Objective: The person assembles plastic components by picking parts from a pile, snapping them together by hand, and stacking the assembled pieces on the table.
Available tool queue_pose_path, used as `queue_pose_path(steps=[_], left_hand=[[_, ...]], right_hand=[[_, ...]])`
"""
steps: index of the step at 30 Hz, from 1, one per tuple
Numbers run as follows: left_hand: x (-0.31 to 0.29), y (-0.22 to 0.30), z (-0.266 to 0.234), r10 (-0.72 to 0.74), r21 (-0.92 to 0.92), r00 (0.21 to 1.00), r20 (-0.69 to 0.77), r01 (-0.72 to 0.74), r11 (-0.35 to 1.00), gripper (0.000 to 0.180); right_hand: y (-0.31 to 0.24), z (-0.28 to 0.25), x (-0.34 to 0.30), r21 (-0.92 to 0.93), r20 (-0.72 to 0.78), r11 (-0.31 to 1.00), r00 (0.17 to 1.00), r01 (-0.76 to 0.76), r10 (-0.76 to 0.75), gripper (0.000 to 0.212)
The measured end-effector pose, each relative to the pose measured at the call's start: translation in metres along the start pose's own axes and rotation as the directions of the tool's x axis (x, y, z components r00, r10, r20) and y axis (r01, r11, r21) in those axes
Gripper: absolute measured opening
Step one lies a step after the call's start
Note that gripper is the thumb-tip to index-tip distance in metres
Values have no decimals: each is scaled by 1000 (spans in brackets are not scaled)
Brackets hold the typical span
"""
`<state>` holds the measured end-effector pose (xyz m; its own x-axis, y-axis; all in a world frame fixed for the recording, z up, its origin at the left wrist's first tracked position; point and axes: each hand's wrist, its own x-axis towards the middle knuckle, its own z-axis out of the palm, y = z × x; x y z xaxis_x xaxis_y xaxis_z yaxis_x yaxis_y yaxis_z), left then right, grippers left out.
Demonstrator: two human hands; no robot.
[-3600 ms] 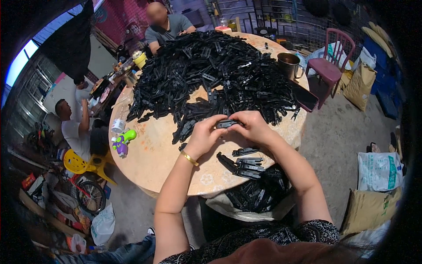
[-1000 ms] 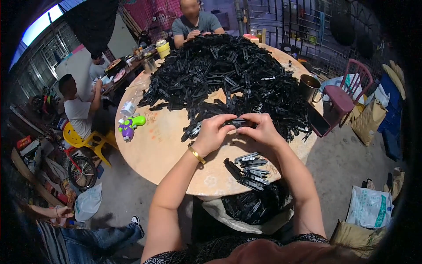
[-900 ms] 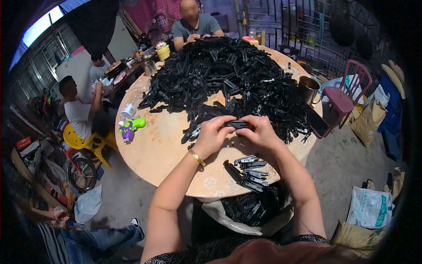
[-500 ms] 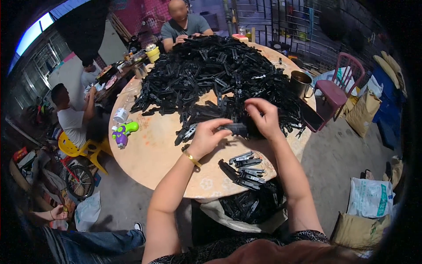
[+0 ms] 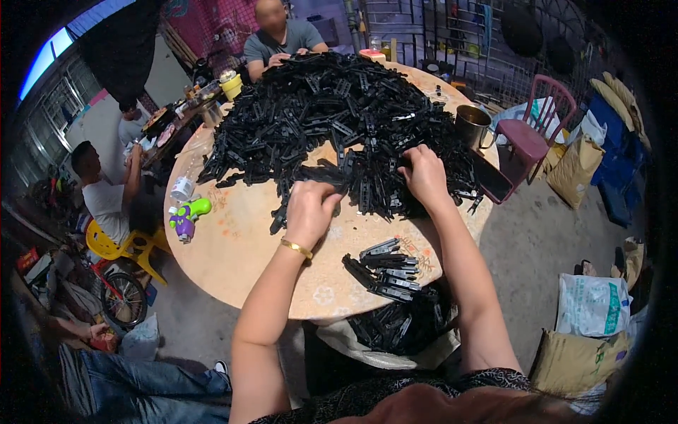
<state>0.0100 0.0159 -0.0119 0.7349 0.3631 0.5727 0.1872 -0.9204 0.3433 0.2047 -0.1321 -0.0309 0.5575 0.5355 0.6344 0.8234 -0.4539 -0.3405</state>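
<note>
Narrow black plastic parts form a large pile (image 5: 304,106) on a round table. At the pile's near edge my left hand (image 5: 309,212), with a gold bracelet on its wrist, closes thumb and fingers around a blurred black plastic part (image 5: 326,175). My right hand (image 5: 426,177) is curled with its fingertips on the right side of the pile; what they pinch is hidden. Between my forearms, a small row of black parts with silvery metal (image 5: 388,268) lies near the table's front edge. Below that edge an open sack (image 5: 353,348) contains more black parts.
The round table (image 5: 233,268) carries a green-and-purple toy gun (image 5: 187,219), a clear bottle (image 5: 182,188), a metal mug (image 5: 472,126) and a dark phone (image 5: 492,180). Across it sits a person (image 5: 282,42). A pink chair (image 5: 526,134) and full sacks (image 5: 575,169) stand at right.
My hands have moved apart: the left down and leftward, the right slightly forward onto the pile. The dark part that was between them in front of the pile is no longer there.
</note>
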Motion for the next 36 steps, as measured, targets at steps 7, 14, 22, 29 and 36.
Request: queue_pose_path(steps=[7, 14, 22, 29, 36], left_hand=[[1, -5, 28, -24, 182, 1000, 0, 24, 983, 38], [4, -4, 22, -151, -184, 985, 81, 164, 969, 23], [6, 1, 6, -229, -822, 794, 564, 566, -62, 21], [1, -10, 13, -121, -812, 824, 553, 501, -299, 23], [2, 0, 8, -230, -824, 802, 551, 478, -305, 21]], right_hand=[[-4, 2, -2, 131, -31, 975, 984, 180, -178, 23], [-5, 7, -1, 238, -32, 965, 994, 112, -108, 22], [-10, 6, -1, -63, -74, 968, 967, 241, -245, 20], [-6, 11, 0, -129, -64, 969, 974, 210, -219, 19], [-30, -1, -4, 225, -251, 939, 947, 260, -202, 21]])
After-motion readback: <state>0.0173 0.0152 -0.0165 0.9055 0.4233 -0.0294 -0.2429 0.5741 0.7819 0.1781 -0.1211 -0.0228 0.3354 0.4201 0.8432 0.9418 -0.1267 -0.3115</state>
